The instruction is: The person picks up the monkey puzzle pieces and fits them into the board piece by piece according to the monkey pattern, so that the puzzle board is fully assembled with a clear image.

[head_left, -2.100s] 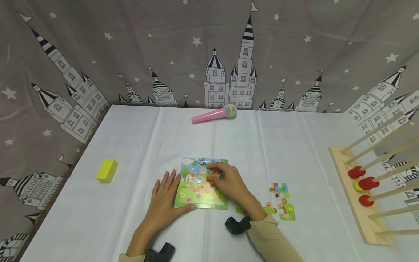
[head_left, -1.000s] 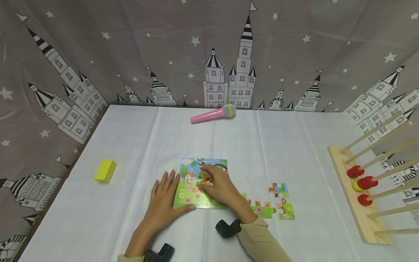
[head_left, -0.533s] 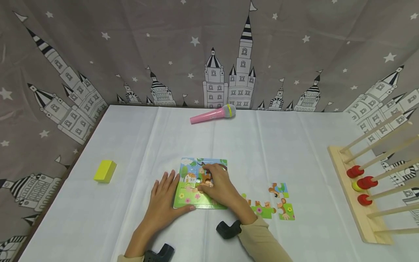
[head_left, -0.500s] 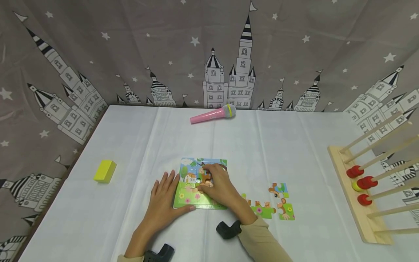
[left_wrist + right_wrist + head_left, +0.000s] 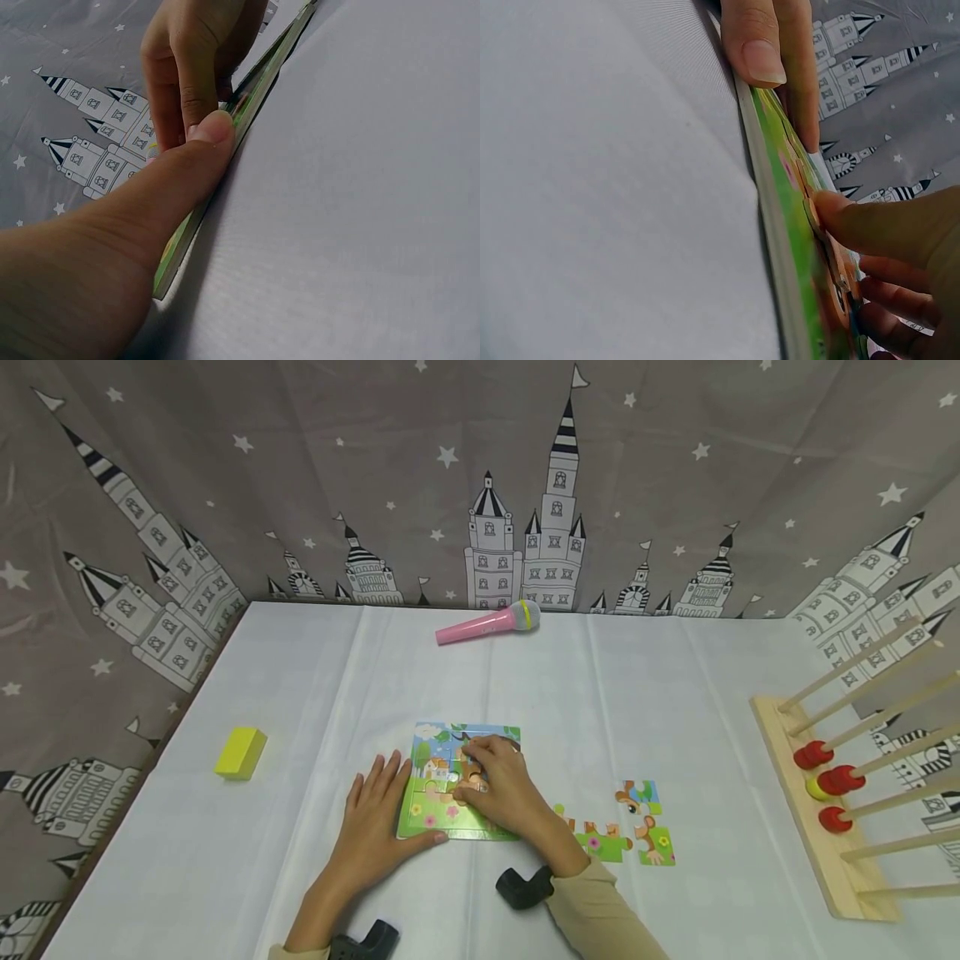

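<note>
Head: left hand (image 5: 375,828) spread along left edge of puzzle board (image 5: 467,828), right hand (image 5: 510,787) pinches a piece (image 5: 473,773) on it, loose pieces (image 5: 658,846) lie to the right. Left wrist: left thumb (image 5: 199,157) on near edge. Right wrist: piece seems slightly raised, blurry.

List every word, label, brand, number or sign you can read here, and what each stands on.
None: nothing legible in any view.
Pink microphone: faint marks, too small to read.
Puzzle board: printed pictures, no lettering I can make out; the hands cover part of it.
</note>
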`<state>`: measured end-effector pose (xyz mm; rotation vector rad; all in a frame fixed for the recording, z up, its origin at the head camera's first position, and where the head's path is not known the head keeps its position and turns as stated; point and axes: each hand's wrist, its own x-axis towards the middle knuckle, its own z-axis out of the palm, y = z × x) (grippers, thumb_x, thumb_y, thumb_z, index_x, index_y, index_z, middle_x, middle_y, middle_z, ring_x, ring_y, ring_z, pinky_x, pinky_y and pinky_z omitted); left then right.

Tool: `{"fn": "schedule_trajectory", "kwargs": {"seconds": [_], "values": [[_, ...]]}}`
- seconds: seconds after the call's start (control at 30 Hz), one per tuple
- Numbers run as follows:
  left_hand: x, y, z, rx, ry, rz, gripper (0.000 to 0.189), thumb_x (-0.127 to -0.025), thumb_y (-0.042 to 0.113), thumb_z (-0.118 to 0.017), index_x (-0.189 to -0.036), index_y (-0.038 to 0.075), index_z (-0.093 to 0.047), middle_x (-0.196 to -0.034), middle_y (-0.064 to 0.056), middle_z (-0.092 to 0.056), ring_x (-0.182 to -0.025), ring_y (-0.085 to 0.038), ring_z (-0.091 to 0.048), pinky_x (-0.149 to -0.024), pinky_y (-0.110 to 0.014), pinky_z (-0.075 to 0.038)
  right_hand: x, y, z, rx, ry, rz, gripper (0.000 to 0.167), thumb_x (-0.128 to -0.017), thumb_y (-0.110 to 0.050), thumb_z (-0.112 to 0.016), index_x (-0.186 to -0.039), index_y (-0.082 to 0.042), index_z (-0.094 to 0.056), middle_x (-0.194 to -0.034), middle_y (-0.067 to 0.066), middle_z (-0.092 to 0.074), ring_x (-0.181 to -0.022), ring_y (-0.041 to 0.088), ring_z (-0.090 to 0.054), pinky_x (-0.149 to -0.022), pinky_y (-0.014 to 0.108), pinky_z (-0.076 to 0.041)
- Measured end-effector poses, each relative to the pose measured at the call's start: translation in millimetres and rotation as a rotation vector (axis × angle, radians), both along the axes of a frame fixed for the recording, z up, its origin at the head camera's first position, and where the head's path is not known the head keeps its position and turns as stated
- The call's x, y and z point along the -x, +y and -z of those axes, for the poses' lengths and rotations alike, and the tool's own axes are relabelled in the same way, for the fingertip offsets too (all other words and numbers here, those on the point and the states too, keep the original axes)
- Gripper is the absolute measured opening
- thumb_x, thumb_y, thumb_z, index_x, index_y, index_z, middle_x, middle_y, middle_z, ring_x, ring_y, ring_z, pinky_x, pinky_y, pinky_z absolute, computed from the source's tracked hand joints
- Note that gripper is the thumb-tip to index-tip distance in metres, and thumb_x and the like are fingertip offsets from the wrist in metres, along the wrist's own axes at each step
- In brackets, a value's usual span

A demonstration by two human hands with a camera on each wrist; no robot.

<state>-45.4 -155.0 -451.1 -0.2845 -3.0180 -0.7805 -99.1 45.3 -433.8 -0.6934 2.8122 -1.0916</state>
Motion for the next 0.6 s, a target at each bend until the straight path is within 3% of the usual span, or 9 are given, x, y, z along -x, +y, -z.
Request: {"fn": "schedule_trajectory", "kwargs": {"seconds": [0.6], "values": [[-0.9,-0.1,-0.8,-0.002,0.017,0.004,0.102,-0.065,0.061,-0.068,-0.141,0.005,-0.030,-0.150,-0.014,-0.022,-0.140,-0.034,-0.013,-0.110,-0.054,-0.008,-1.1,-0.6,2.4,-0.060,0.078,-0.033,0.054,-0.078,-0.030,-0.070,-0.122,-0.003,-0.056,-0.124,0.010,-0.049,-0.118,0.028,-0.043,-0.101,0.050,-0.031]]}}
